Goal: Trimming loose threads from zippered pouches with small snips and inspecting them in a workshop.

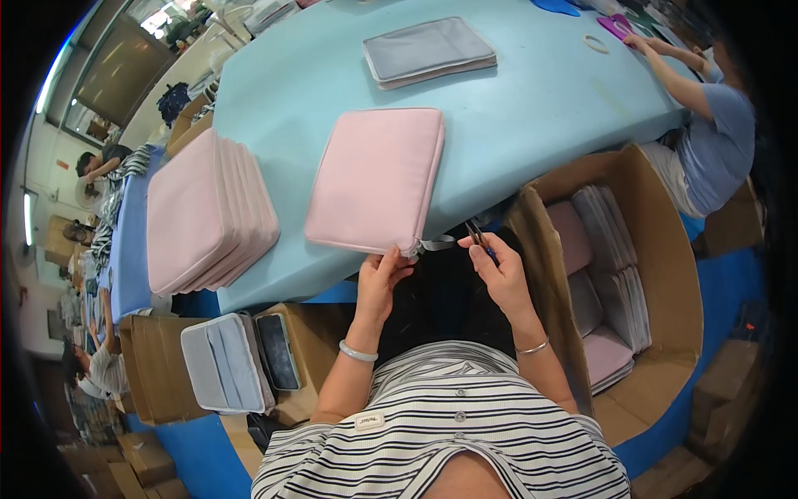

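A pink zippered case point(378, 179) lies flat on the table, its near corner jutting toward me. My left hand point(384, 281) pinches that corner, thumb on top, beside the zipper end. From the corner a short grey strap point(438, 244) runs toward my right hand point(502, 274). Closed in that right hand is a small pair of dark snips point(484, 241), its thin points facing away from me. Whether the right fingers also touch the strap is hard to see. Left of the case leans a stack of similar pink cases point(195, 212). Farther back rests a small pile of grey cases point(430, 51).
The light-blue table point(283, 91) ends just before my body. At my right stands an open cardboard box point(665, 333) holding pink and grey cases. On cardboard at my left sit a light-grey case point(218, 362) and a phone point(278, 351). A co-worker point(715, 141) works at the far right.
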Demonstrator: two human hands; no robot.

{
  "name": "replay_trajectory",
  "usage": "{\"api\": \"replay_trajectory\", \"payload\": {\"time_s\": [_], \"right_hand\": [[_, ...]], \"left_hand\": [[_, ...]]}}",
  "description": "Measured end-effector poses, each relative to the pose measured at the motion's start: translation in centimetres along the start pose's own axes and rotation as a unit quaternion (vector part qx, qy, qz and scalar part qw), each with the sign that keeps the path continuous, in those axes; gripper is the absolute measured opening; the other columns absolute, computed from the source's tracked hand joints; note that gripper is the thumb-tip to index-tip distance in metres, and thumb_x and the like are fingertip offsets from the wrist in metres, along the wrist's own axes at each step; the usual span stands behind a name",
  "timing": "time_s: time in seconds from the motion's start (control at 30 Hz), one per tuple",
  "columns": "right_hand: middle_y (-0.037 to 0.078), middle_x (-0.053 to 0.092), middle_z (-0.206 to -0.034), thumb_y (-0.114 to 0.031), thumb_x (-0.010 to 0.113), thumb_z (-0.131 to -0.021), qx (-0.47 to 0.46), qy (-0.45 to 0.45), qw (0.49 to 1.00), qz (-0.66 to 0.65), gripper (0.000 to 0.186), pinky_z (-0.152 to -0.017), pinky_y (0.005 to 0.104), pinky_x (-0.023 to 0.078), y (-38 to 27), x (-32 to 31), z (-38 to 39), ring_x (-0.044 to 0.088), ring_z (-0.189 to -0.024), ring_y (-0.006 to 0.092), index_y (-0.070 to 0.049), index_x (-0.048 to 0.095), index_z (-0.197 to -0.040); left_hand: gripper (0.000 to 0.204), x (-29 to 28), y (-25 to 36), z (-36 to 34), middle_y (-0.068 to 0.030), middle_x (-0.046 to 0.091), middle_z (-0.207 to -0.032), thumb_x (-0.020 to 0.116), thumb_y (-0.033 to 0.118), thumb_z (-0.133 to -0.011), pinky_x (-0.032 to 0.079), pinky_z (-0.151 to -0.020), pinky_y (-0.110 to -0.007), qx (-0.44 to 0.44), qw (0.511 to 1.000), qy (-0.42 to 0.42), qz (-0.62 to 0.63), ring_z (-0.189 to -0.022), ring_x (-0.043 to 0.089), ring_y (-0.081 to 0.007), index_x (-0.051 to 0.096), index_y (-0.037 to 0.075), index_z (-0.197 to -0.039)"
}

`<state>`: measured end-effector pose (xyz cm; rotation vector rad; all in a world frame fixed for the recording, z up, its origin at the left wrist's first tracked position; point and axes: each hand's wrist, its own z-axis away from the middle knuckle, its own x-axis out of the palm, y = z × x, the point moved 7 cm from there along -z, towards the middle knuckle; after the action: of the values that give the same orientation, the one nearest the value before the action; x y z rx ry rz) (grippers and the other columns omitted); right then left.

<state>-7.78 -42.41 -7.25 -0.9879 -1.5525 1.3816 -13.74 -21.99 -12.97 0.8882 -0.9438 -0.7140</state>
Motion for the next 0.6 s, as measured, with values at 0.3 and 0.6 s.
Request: {"api": "replay_trajectory", "payload": {"time_s": [0.3,0.6], "right_hand": [[-0.001,0.051,-0.079,-0.018,0.058,-0.093,-0.064,-0.033,0.994,0.087,0.033,-0.064,0.0201,0.038,0.6,0.6,0.3,0.046,-0.073,0.0071,0.002,0.058,-0.119],[0.008,0.054,-0.071,-0.018,0.070,-0.080,-0.099,-0.018,0.968,0.229,0.036,-0.056,0.0281,0.044,-1.2,1.5,0.5,0.053,-0.059,0.0176,-0.005,0.064,-0.113]], "left_hand": [[0.026,1.6,6.4,4.0,-0.0022,0.059,-0.079,0.078,0.008,-0.074,0.045,-0.055,-0.022,0.311,0.854,0.076,-0.410,-0.062,0.053,-0.0090,0.060,0.004,-0.092],[0.018,4.1,6.9,4.1,-0.0078,0.058,-0.086,0.071,-0.001,-0.078,0.047,-0.057,-0.029,0.461,0.755,0.028,-0.466,-0.067,0.056,-0.0195,0.062,0.003,-0.094]]}}
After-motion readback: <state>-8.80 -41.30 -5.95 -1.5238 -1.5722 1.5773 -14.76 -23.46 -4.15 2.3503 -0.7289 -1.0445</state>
